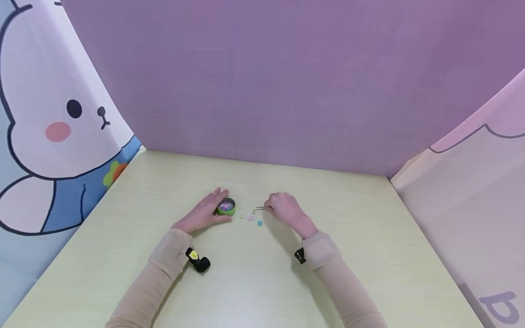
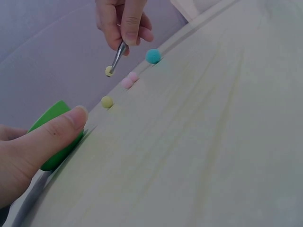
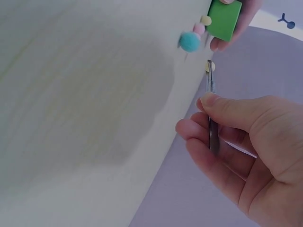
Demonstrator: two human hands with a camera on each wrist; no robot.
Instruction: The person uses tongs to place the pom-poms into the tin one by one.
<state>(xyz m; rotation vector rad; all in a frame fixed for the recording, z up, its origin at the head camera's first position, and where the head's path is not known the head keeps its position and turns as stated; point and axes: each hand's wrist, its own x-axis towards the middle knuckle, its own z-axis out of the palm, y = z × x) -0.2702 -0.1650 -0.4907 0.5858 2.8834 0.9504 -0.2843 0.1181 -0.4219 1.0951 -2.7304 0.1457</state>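
My left hand [image 1: 206, 213] holds a small round green container [image 1: 231, 212], thumb on the near side and fingers on the far side. Some pink and blue shows inside it, too small to make out. In my right hand [image 1: 285, 210] I pinch metal tweezers [image 3: 212, 87] between thumb and fingers. Their tips grip a small pale yellow pom-pom [image 2: 109, 71], held above the table to the right of the container. Between the hands lie another yellow pom-pom [image 2: 107, 102], two pink pom-poms [image 2: 127, 82] touching each other, and a larger blue pom-pom [image 2: 153, 56].
The pale wood-look table [image 1: 246, 282] runs back to a purple backdrop [image 1: 262, 91]. A cartoon-printed cloth [image 1: 41, 100] hangs at the left and a pale pink one [image 1: 463, 191] at the right. Black wrist cameras sit on both sleeves.
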